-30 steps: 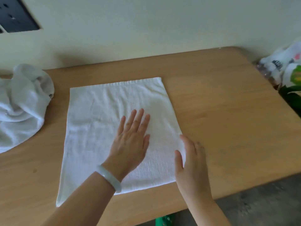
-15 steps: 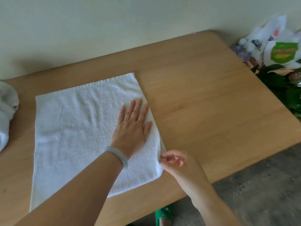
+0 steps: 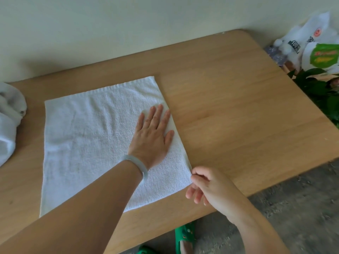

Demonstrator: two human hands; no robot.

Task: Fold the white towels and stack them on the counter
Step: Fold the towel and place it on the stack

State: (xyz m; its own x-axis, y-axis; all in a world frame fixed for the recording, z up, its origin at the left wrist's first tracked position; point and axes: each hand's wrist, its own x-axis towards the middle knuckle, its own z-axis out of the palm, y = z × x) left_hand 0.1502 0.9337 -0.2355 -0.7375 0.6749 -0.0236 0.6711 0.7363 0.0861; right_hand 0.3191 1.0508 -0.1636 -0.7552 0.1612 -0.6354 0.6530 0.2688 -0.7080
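**On the tabletop, one towel flat under two hands**

On the wooden tabletop [image 3: 238, 116] a white towel [image 3: 88, 143] lies spread flat, left of the middle, its near edge close to the front rim. The left hand [image 3: 152, 136] rests palm down on the towel's right part, fingers straight and slightly spread, their tips near the right edge. A pale bangle [image 3: 137, 165] circles that wrist. The right hand [image 3: 207, 184] is at the towel's near right corner, thumb and forefinger pinching the right edge just above the corner, the other fingers loosely curled below.

A crumpled towel [image 3: 9, 121] sits at the tabletop's left end, apart from the flat one and partly cut off by the frame. Beyond the far right corner are white plastic bags [image 3: 311, 46] and green leaves [image 3: 321, 92]. Below the front rim, green sandals [image 3: 185, 235] show on the grey floor [image 3: 293, 208].
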